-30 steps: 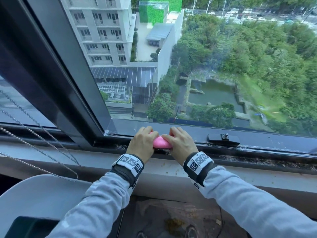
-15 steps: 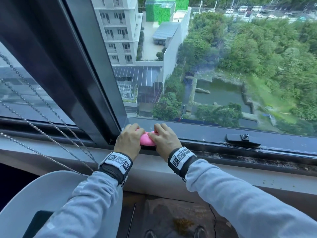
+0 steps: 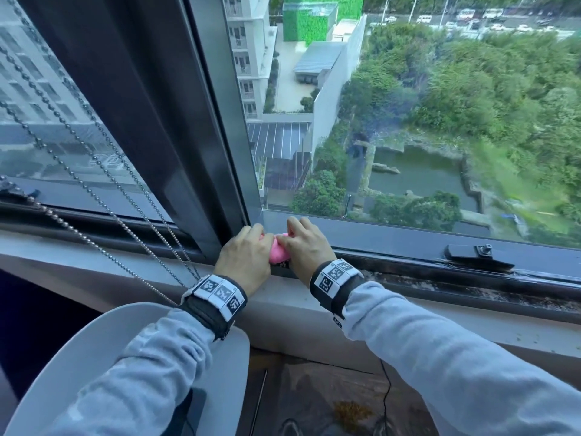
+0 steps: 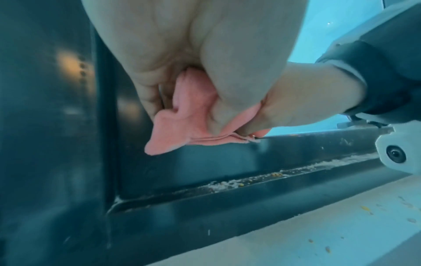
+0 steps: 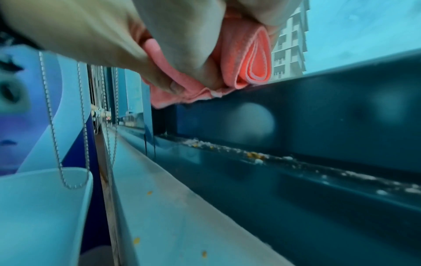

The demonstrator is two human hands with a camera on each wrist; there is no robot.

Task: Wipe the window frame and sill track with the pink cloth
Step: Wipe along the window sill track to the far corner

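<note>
A folded pink cloth (image 3: pixel 278 253) is bunched between both hands on the bottom rail of the dark window frame (image 3: pixel 393 239), right at the corner with the upright frame post (image 3: pixel 176 127). My left hand (image 3: pixel 248 251) grips its left part, fingers curled round the cloth (image 4: pixel 182 124). My right hand (image 3: pixel 303 245) grips the right part, where the cloth (image 5: pixel 248 59) shows as a folded loop under the fingers. Below the hands runs the sill track (image 4: pixel 239 183), holding pale crumbs and dirt (image 5: pixel 255 156).
A black window latch (image 3: pixel 478 254) sits on the rail to the right. Bead chains (image 3: pixel 94 190) of a blind hang at the left, over a white curved chair back (image 3: pixel 78 350). A pale sill ledge (image 3: pixel 408 309) lies in front of the track.
Both hands have slid the cloth leftward along the bottom rail, from near the middle to the corner against the upright post.
</note>
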